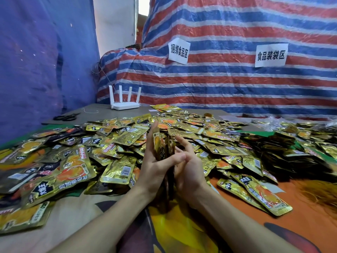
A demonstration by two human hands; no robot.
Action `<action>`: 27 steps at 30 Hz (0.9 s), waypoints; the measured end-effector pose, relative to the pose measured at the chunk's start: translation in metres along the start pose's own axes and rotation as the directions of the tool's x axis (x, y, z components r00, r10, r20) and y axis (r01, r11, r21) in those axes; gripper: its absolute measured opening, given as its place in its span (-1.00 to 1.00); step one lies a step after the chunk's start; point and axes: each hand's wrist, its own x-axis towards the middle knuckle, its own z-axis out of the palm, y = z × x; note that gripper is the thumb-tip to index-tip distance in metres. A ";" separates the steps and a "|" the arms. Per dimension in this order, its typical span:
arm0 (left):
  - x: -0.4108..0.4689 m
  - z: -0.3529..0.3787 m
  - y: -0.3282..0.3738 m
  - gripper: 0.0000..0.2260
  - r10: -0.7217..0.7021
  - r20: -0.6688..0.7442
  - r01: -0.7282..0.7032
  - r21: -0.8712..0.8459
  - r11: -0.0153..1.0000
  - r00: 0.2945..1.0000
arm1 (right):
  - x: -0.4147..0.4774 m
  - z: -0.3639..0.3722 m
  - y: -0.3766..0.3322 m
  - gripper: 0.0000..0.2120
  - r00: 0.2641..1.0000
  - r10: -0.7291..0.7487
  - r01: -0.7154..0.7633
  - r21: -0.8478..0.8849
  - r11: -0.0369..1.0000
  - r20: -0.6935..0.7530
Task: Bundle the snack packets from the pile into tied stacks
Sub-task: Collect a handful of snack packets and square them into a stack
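Over the packet pile (116, 161), the left hand (155, 165) is gripping an upright stack (158, 143), thumb across it, while the right hand (190, 170) is pressing it, fingers loosely open.

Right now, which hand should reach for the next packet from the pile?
Probably right. The left hand holds the stack, thumb across it; the right hand only rests against it with loose, spread fingers, and loose packets lie close on its side.
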 end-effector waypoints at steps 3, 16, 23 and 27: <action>-0.002 0.000 0.005 -0.23 -0.006 -0.003 0.006 0.014 1.000 1.000 | 0.000 0.002 -0.002 -0.66 0.999 0.012 -0.011 0.025 1.000 -0.033; -0.005 0.007 0.009 -0.27 0.169 0.092 -0.189 0.302 0.934 0.981 | 0.007 -0.004 0.003 -0.52 0.995 -0.058 0.042 -0.196 0.980 -0.079; -0.009 0.019 0.016 -0.48 0.289 0.192 -0.347 0.540 0.767 0.938 | -0.004 -0.006 -0.026 -0.50 0.980 -0.197 0.169 -0.469 0.867 -0.010; -0.011 0.037 0.024 -0.42 0.311 0.379 -0.487 0.607 0.628 0.872 | -0.024 -0.013 -0.061 -0.57 0.947 -0.312 0.276 -0.690 0.670 0.076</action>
